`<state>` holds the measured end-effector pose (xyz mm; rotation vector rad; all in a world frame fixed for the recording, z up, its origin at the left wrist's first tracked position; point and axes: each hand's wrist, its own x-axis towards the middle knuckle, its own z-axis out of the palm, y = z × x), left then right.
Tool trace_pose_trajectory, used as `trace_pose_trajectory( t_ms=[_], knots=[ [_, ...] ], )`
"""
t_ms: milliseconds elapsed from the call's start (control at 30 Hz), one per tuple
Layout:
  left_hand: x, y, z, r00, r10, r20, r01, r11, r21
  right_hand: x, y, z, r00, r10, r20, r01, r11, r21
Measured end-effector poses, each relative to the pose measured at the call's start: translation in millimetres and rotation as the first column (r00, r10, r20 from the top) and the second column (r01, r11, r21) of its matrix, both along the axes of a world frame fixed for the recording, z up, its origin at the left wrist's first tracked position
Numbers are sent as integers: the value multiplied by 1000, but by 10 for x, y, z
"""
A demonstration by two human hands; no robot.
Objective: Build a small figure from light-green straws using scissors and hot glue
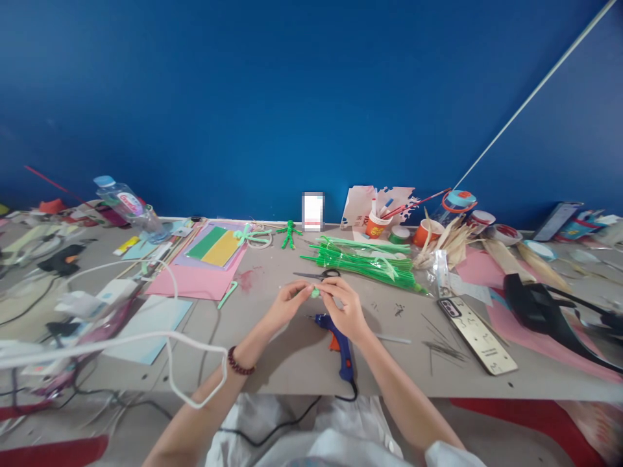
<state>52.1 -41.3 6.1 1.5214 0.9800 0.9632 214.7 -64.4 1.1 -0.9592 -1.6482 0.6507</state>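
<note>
Between my fingertips is a small light green piece (315,292), too small to make out in detail. My left hand (293,299) pinches it from the left, and my right hand (344,305) holds its other side. Just beyond the hands lie dark-handled scissors (331,273), partly covered by my fingers. A blue hot glue gun (344,353) with an orange trigger rests on the table below my hands, its nozzle close to my right hand. Farther back, a bundle of bright green pipe cleaners (360,263) lies in clear wrapping, and a green pipe-cleaner figure (289,235) stands near the wall.
A white cable (195,338) loops over my left forearm. Coloured sheets (195,279) lie to the left, near a plastic bottle (127,202). On the right are a phone (479,337), thin dark sticks (445,351), a glue stick (394,339) and an orange cup (378,227) of pens.
</note>
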Motion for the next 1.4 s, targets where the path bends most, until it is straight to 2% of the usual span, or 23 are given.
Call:
trace_pose_trajectory(
  t_ms=[133,267,333,400,533,733,1000,1200,1400],
  knots=[
    [-14,2,-17,1000,6,8,-5,998,-63,-1,7,-6,995,21,-96,-30,994,-100],
    [-12,2,-23,1000,-2,0,2,997,-71,-12,36,-68,969,-8,-246,-54,967,-248],
    [-7,0,-13,1000,-17,8,18,998,-60,-18,46,-99,962,-29,-273,-49,960,-276],
    [-3,-4,5,1000,-26,11,26,999,-42,-22,48,-111,968,-46,-246,-16,970,-242],
    [-10,-12,35,999,-27,-17,27,1000,5,-27,27,-64,992,-54,-118,44,995,-85],
    [-21,-6,10,999,-26,-36,27,999,24,-21,4,14,998,-54,31,52,995,85],
    [-32,0,-40,1000,-21,7,21,998,-62,36,25,-8,997,18,75,-24,996,81],
    [-39,-15,9,998,-54,-15,54,999,4,91,50,0,989,51,142,-69,990,121],
    [-33,-31,49,999,-44,-10,44,998,42,85,44,4,993,-10,121,-8,988,153]
  ],
)
